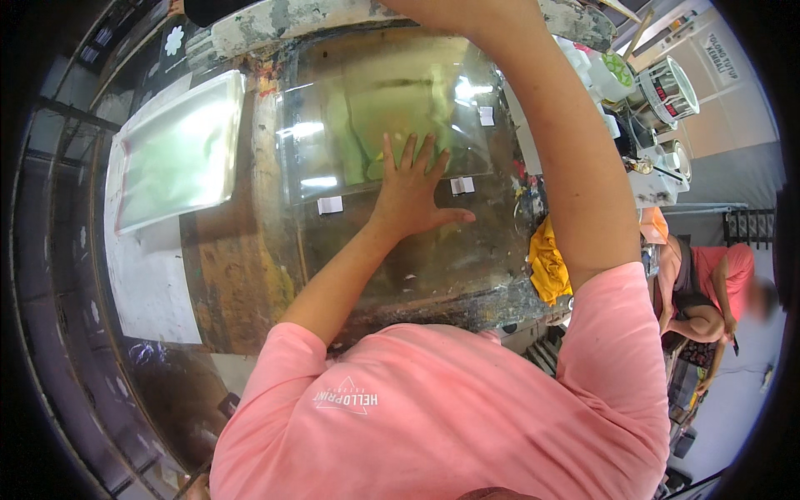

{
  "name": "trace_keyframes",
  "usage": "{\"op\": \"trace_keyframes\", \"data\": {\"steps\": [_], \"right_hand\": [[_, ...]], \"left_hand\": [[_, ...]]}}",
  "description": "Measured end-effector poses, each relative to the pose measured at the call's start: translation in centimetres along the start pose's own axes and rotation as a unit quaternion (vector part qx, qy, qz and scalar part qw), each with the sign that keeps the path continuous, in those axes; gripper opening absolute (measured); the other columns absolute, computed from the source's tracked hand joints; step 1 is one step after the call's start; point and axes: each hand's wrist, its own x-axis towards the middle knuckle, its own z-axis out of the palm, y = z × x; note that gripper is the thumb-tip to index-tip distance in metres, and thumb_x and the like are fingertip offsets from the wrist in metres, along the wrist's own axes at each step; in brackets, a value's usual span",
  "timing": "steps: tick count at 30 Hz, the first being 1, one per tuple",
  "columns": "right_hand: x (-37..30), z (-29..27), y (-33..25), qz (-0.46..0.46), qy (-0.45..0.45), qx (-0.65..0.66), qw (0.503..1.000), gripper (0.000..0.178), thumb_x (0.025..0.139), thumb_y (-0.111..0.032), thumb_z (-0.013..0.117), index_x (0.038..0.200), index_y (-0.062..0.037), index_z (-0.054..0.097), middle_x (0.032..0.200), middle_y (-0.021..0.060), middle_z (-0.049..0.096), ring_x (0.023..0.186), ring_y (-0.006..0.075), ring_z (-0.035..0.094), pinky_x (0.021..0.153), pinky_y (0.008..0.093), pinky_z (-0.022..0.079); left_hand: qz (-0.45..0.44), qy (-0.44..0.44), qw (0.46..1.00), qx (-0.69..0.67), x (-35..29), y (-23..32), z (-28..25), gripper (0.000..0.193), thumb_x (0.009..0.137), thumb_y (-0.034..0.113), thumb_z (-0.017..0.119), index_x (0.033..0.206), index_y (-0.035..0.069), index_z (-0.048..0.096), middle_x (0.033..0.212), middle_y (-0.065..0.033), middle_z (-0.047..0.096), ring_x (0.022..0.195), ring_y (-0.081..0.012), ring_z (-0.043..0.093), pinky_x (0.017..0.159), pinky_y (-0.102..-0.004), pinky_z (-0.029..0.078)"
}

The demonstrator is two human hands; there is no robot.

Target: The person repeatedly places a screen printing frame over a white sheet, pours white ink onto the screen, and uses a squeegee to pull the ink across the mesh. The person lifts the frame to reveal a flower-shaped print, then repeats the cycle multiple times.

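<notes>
My left hand [410, 187] lies flat with fingers spread on a clear plastic sheet [333, 146] near its front edge, and holds nothing. The sheet rests on a dark, glossy table surface [375, 279] and reflects the lights. Small whitish tabs stick to the table along the sheet's edge: one tab [330, 205] left of my hand, another tab [462, 186] to its right, and a third tab [487, 116] farther right. My right arm [575, 158] stretches forward past the sheet's right side. My right hand is beyond the top edge of the picture.
A stack of clear sheets [179, 154] lies on white paper [154, 292] at the left. A yellow cloth [547, 265] sits at the table's right edge. Beyond it stand tubs and a large white can [669, 92]. Farther right, another person [708, 292] sits low.
</notes>
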Motion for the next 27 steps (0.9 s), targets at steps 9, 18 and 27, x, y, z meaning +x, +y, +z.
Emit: {"op": "trace_keyframes", "data": {"steps": [9, 18, 27], "right_hand": [[0.0, -0.2, -0.3, 0.007, -0.013, 0.009, 1.0, 0.06, 0.095, -0.051, 0.057, 0.074, 0.0026, 0.074, 0.072, 0.0229, 0.071, 0.073, 0.0397, 0.071, 0.08, 0.0515, 0.05], [-1.3, -0.6, 0.0, -0.003, 0.036, -0.013, 0.999, 0.055, 0.094, -0.051, 0.061, 0.081, 0.0017, 0.071, 0.071, 0.0211, 0.07, 0.073, 0.04, 0.07, 0.079, 0.0499, 0.049], [-12.4, 1.6, -3.0, -0.028, -0.162, 0.038, 0.986, 0.045, 0.098, -0.048, 0.067, 0.109, -0.0043, 0.074, 0.092, 0.016, 0.072, 0.088, 0.0373, 0.069, 0.076, 0.0493, 0.05]], "left_hand": [[0.012, 0.029, 0.999, -0.009, -0.1, 0.0, -0.2, 0.122, 0.071, 0.098, 0.055, 0.155, 0.009, 0.054, 0.163, -0.0209, 0.044, 0.155, -0.041, 0.034, 0.124, -0.0752, 0.001], [-0.178, 0.243, 0.877, -0.374, -1.9, -4.1, -6.3, 0.09, 0.076, 0.041, 0.097, 0.144, -0.002, 0.057, 0.128, -0.018, 0.069, 0.116, -0.0279, 0.069, 0.096, -0.0408, 0.059], [-0.289, 0.21, 0.815, -0.456, -7.7, -7.0, -16.7, 0.086, 0.073, 0.034, 0.099, 0.139, -0.005, 0.061, 0.119, -0.0142, 0.076, 0.102, -0.0216, 0.074, 0.09, -0.0333, 0.058]]}}
